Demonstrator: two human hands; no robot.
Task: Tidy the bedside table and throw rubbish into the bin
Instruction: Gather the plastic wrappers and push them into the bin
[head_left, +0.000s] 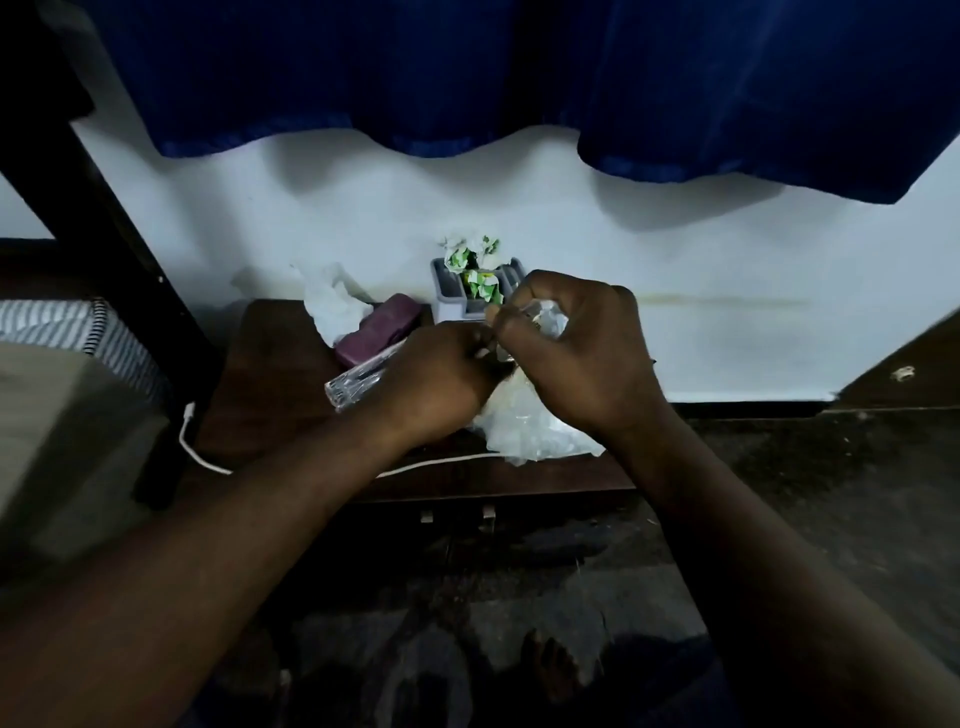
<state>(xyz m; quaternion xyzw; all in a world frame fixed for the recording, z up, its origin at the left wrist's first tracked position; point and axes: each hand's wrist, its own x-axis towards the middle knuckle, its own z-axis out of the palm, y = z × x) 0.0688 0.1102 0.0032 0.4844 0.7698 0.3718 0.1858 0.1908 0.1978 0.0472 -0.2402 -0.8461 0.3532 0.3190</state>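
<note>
Over the dark wooden bedside table (260, 384), my left hand (431, 379) grips a clear plastic wrapper (358, 382) that sticks out to its left. My right hand (576, 348) is closed on crumpled clear plastic (548, 314); the fingertips of both hands meet. A clear plastic bag (530, 426) lies on the table under my right hand. At the table's back stands a small grey bin (449, 291) stuffed with green-and-white crumpled wrappers (475, 260). A purple pouch (376, 327) and crumpled white plastic (330, 301) lie left of it.
A white cable (208, 457) runs along the table's front edge. A bed with a striped pillow (67, 327) is at the left. A blue curtain (519, 78) hangs over the white wall behind. Dark floor lies to the right and below, with my foot (550, 665) on it.
</note>
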